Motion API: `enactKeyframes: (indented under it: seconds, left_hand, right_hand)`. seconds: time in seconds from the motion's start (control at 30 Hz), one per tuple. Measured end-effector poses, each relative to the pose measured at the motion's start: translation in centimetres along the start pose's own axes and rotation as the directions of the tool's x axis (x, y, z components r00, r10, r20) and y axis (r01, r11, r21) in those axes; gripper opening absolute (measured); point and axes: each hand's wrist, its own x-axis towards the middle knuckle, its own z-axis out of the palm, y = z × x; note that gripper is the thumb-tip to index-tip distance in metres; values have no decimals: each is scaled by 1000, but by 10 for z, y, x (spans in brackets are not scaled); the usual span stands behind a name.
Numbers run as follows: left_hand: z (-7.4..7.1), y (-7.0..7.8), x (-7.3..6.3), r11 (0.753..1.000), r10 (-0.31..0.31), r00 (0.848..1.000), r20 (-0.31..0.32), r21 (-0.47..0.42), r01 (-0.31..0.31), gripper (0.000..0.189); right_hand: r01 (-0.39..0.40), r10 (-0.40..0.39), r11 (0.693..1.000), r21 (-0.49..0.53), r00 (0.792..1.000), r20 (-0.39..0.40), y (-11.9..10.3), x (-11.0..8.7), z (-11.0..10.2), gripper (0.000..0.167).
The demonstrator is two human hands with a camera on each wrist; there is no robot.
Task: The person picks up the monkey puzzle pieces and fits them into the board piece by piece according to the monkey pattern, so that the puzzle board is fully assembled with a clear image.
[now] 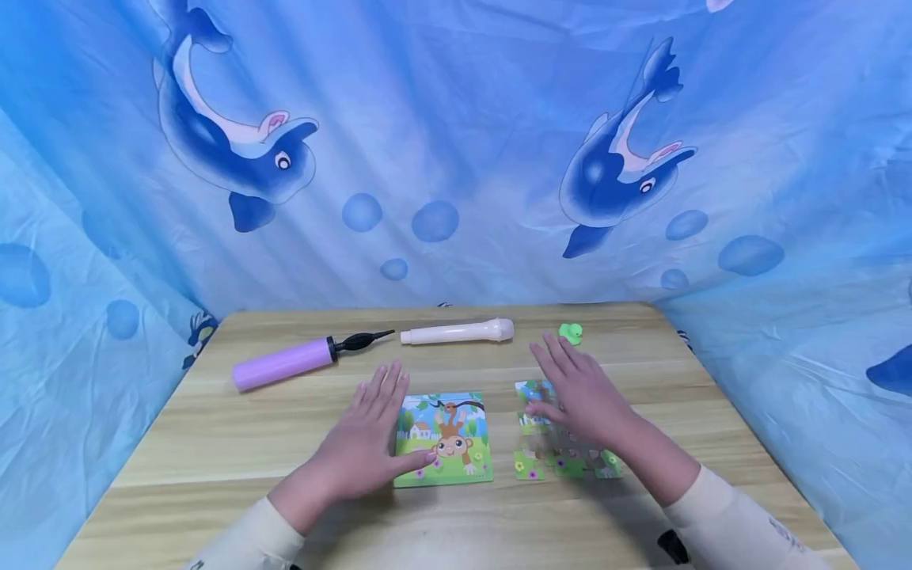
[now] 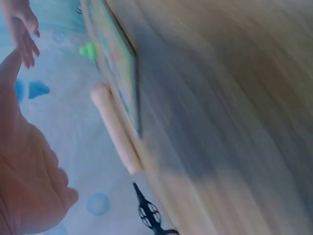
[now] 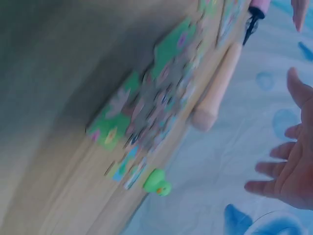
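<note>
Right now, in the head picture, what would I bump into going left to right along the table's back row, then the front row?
Back row: purple balloon pump, pale toy microphone, green toy duck. Front row: left hand, monkey picture, puzzle pieces. The right hand overlaps the puzzle pieces, so I left it out.

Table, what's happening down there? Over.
Left hand open by monkey picture; right hand open above loose puzzle pieces. Both empty. Pump, white stick, duck farther back, seemingly out of the way.

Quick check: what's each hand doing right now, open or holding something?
Left hand: open, holding nothing, near the monkey picture board.
Right hand: open, holding nothing, above the puzzle pieces.
</note>
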Motion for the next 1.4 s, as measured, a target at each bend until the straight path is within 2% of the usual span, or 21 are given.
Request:
enactKeyframes:
  seconds: [0.17, 0.3, 0.37, 0.53, 0.7, 0.83, 1.1, 1.27, 1.4]
  left_hand:
    - [6, -16, 3, 999, -11, 997, 70, -41, 14, 112]
    - [11, -26, 4, 998, -23, 993, 114, -60, 30, 111]
    - [12, -29, 4, 997, -24, 988, 153, -62, 34, 113]
    - [15, -32, 4, 998, -23, 968, 249, -52, 37, 118]
    - [17, -34, 4, 998, -3, 948, 319, -54, 21, 113]
    - [18, -33, 6, 998, -5, 940, 340, -60, 27, 105]
    - [18, -30, 7, 1000, -8, 940, 340, -26, 17, 101]
    - [15, -28, 7, 999, -11, 939, 343, -31, 23, 100]
    - [16, -27, 6, 999, -16, 939, 342, -33, 29, 100]
  right_hand:
    - [2, -9, 996, 84, 996, 88, 18, 19, 8, 75]
    - [20, -44, 990, 138, 984, 173, 27, 29, 18, 56]
    - [53, -79, 990, 134, 976, 200, 31, 33, 25, 50]
    - [100, -125, 988, 121, 967, 220, 37, 42, 42, 36]
    - [117, -139, 987, 110, 964, 226, 38, 48, 53, 24]
    - [146, -162, 985, 88, 962, 219, 37, 50, 57, 19]
    - [164, -177, 983, 79, 962, 209, 35, 50, 57, 12]
    - [211, -209, 977, 10, 956, 207, 32, 53, 59, 10]
    - [212, -205, 977, -15, 959, 194, 30, 56, 62, 11]
